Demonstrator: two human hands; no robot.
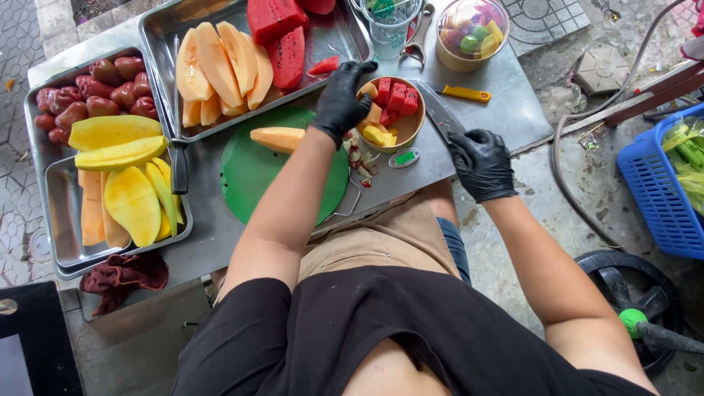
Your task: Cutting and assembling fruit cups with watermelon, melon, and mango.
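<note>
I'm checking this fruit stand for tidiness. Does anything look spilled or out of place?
Small fruit scraps lie loose on the steel table between the green cutting board and the bowl of cut fruit under the left hand. Otherwise nothing stands out.

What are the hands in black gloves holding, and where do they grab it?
The right hand holds a knife by its handle. The left hand rests on the rim of the fruit cup.
</note>
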